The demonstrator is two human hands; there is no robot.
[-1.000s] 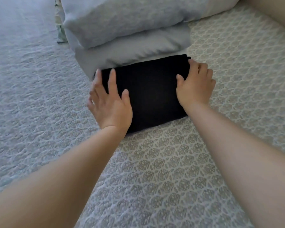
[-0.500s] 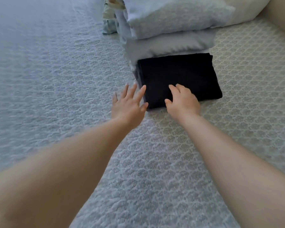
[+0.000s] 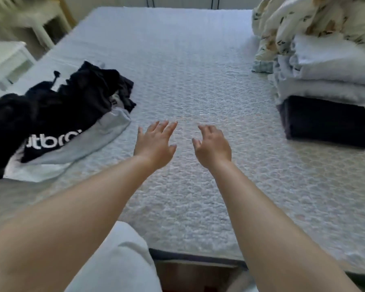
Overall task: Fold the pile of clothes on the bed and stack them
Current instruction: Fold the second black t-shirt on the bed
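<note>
Both hands have come off the folded black garment (image 3: 327, 121) and now hang over the middle of the bed (image 3: 188, 66), well apart from it. The bed's quilted middle lies wide and bare up to its far edge. The unfolded pile of clothes (image 3: 57, 123) sprawls by the left edge; the folded garment sits right, against stacked pillows (image 3: 333, 72). The left hand (image 3: 155, 144) is spread wide, the right hand (image 3: 213, 145) loosely curled, each holding nothing.

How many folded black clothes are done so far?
1. A folded black garment lies on the bed at the right, against the pillows. The rest sit unfolded in the pile at the left.
</note>
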